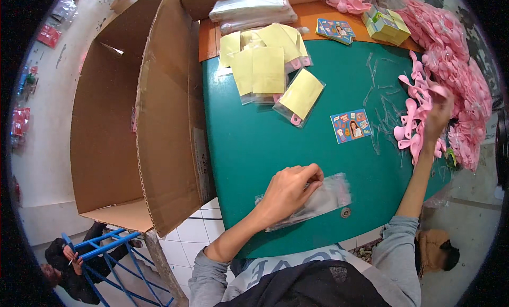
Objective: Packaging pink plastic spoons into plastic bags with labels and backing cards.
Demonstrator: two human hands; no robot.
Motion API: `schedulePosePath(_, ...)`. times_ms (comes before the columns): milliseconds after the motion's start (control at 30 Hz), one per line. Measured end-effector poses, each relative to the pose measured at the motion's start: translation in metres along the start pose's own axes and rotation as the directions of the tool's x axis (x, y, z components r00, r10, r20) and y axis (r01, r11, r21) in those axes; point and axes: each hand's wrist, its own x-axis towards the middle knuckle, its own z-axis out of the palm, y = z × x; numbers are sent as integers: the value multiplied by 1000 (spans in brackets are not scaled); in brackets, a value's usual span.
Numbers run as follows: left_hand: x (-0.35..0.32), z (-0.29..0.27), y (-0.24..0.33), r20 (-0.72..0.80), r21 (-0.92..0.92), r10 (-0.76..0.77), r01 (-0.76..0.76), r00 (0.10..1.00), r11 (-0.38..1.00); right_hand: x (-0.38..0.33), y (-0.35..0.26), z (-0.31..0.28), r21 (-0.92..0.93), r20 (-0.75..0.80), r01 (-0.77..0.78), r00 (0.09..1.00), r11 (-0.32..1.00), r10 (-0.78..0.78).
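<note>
My left hand (pixel 293 188) is above a stack of clear plastic bags (pixel 331 196) near the front edge of the green table, thumb and fingers pinched together. Whatever is between them is too small to make out. On the right, my right hand (pixel 441 111) reaches over a loose pile of pink measuring scoops (pixel 411 116), its fingers closed around a pink scoop (pixel 438 90), slightly blurred. A small blue printed card (pixel 351 126) lies between my hands. Beyond it are filled clear packets with pale yellow card backs (pixel 303 94), some showing pink handles.
An open cardboard box (pixel 169 105) stands along the table's left side. Bagged pink scoops (pixel 461 73) heap up at the right. Card stacks (pixel 387 27) and plastic bag bundles (pixel 254 10) line the far edge. Clear plastic strips (pixel 375 132) lie near the scoops. Other people sit farther off.
</note>
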Motion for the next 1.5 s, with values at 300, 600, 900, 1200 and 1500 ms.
schedulePosePath(300, -4, -6, -14, -42, -476, 18, -36, 999, 879, -23, -169, -1, -9, 987, -753, 99, 658, 127)
schedulePosePath(600, 2, -17, -6, 90, -756, -263, 238, 961, 610, -28, -200, -21, 65, 950, -658, 270, 750, 154)
schedulePosePath(900, 2, -19, -7, -30, -668, -327, 224, 945, 710, -29, -204, -22, 115, 912, -600, 379, 792, 155)
schedulePosePath(1200, 3, -14, -7, 19, -755, -277, 195, 961, 626, -34, -206, -16, 263, 908, -397, 411, 879, -86)
schedulePosePath(1500, -3, -12, -6, 224, -581, -114, 226, 968, 782, -43, -222, -17, 210, 887, -376, 462, 903, -14)
